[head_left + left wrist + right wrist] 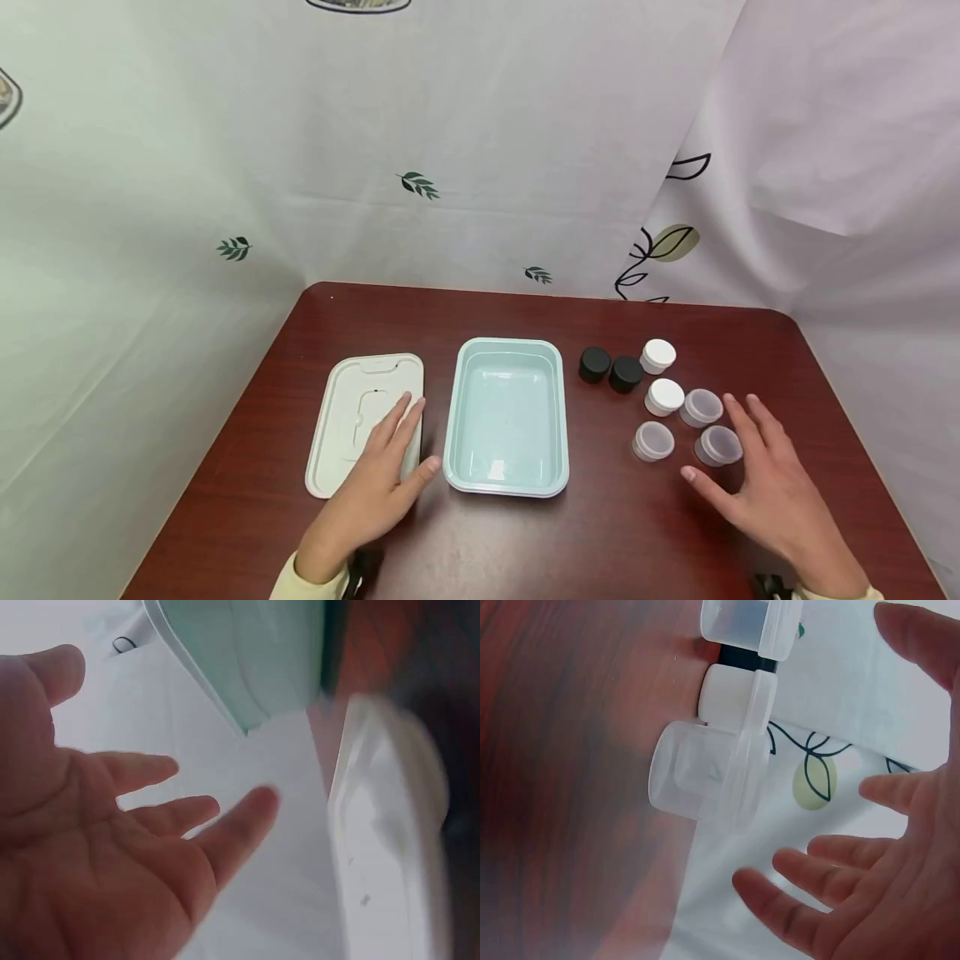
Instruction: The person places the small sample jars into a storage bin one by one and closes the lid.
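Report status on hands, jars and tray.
Left hand empty, over white lid-like panel. Right hand empty, beside clear jars. Seven jars outside blue tray. Path between looks unobstructed.

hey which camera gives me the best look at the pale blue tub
The head view: it shows the pale blue tub whole, from above, its inside in plain sight. The left wrist view catches only part, cut off by the top edge; the right wrist view doesn't show it.

White lid (pixel 348 429) flat beside pale-blue tray (pixel 506 417); seven upright jars (pixel 664 397) rightward
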Demonstrator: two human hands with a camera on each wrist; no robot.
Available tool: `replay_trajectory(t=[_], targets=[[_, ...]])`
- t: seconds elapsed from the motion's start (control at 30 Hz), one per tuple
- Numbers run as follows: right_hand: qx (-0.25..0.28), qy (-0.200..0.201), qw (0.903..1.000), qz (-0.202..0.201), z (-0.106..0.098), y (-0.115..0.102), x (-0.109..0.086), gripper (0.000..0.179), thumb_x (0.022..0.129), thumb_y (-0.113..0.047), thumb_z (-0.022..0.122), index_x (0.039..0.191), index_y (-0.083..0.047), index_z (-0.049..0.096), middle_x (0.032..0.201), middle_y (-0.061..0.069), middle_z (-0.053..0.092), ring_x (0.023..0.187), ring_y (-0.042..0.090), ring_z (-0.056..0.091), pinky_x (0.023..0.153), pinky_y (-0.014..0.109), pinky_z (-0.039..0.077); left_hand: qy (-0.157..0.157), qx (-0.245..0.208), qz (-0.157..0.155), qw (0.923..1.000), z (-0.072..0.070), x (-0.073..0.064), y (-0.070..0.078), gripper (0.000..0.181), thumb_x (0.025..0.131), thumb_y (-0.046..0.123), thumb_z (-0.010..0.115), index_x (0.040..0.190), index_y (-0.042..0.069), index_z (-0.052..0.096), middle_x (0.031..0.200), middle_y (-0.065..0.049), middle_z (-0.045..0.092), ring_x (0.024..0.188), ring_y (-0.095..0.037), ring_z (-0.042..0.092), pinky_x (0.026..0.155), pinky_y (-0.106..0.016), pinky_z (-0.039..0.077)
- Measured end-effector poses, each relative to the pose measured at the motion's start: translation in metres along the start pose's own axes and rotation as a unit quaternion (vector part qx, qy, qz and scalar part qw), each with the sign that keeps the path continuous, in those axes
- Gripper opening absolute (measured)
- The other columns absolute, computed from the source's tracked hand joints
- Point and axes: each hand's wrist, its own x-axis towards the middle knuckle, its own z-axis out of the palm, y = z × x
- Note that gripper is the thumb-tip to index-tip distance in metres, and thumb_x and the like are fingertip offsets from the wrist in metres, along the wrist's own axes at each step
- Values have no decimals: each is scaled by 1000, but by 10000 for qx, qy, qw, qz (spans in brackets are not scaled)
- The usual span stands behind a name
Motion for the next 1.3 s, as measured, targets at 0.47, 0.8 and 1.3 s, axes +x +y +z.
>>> replay_trajectory(t=[0.47,0.8,1.3], targets=[[816,771,9936,95,10,12,1,106,73,-21,97,161,-5,39,141,31,47,115,33,60,78,-6,33,-217,-3239,-704,9432,21,-1,-6,63,101,15,72,159,22,46,159,-16,41,142,-55,48,91,-29,59],[1831,873,9723,1161,23,15,-4,86,82,-6,89,153,3,41,137,28,51,102,-26,40,70,0,47,-407,-4870,-1769,8543,38,0,2,57,102,6,67,154,14,47,164,-18,36,148,-45,42,94,-36,60],[3022,809,9171,2471,35,19,-7,66,91,-12,83,147,-7,48,112,-31,54,98,-19,56,79,2,47,-562,-5411,-1769,8203,41,1,6,61,104,9,63,158,3,36,162,-25,30,133,-26,59,90,-36,61]])
